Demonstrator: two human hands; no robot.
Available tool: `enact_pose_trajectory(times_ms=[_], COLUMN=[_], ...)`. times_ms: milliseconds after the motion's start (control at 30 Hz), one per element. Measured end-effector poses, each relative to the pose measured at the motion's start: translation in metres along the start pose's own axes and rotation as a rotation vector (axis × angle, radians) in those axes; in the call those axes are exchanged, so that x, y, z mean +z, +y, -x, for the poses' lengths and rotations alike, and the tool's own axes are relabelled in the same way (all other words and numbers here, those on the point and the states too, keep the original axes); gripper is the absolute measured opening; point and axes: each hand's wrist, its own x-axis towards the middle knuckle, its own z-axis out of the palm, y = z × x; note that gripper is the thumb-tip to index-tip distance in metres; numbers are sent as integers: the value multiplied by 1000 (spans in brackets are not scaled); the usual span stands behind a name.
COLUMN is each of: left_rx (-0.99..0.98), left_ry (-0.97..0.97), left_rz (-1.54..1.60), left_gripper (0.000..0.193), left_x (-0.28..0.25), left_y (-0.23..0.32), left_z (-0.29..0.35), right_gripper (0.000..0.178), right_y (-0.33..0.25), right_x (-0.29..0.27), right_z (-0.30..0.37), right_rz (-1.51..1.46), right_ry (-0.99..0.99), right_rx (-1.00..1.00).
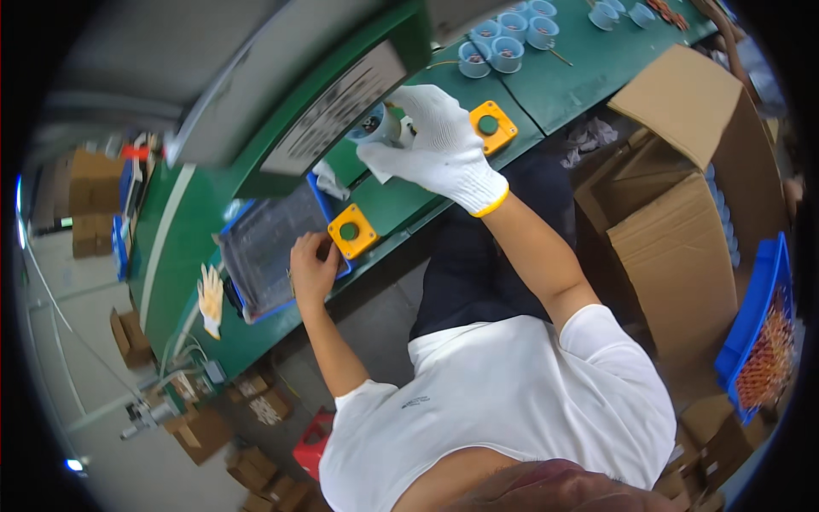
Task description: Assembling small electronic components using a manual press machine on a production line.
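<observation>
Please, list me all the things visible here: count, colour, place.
Machine: one, grey-green, upper left
Workbench: one, green, beneath machine
Cups: several, pale blue, far bench
Held cup: one, pale blue, beside machine
Button boxes: two, yellow, bench edge
Tray: one, blue, bench left
Loose glove: one, whitish, bench left
Large carton: one, brown, right
Bin: one, blue, far right
Small cartons: several, brown, lower left
Red object: one, red, below bench
Shirt: one, white, lower middle
Left hand: one, bare, beside a button box
Right hand: one, white-gloved, holding cup
</observation>
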Motion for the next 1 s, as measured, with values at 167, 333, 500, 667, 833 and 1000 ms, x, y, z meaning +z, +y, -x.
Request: enact_pose_trajectory(times_ms=[167, 333, 500, 667, 833, 1000], left_rx=[-21, -70, 89, 14, 18, 3], left_ry=[-34, -16, 12, -11, -2, -62], left_rz=[-5, -18, -6, 37, 8, -9], left_gripper=[10, 10, 10, 10, 11, 8], left_x=[-2, -5, -1, 1, -7, -7], left_y=[1, 0, 9, 5, 2, 3], left_z=[3, 7, -14, -9, 4, -2], right_gripper=[62, 21, 28, 27, 42, 34], right_y=[27, 19, 232, 194, 122, 145], right_x=[-20, -85, -84, -66, -101, -106], right_z=[-2, -98, -256, -240, -87, -33], right_rz=[-182, -226, -223, -1100, 863, 852], right_ry=[539, 653, 468, 185, 314, 608], right_rx=[-429, -16, -417, 11, -56, -501])
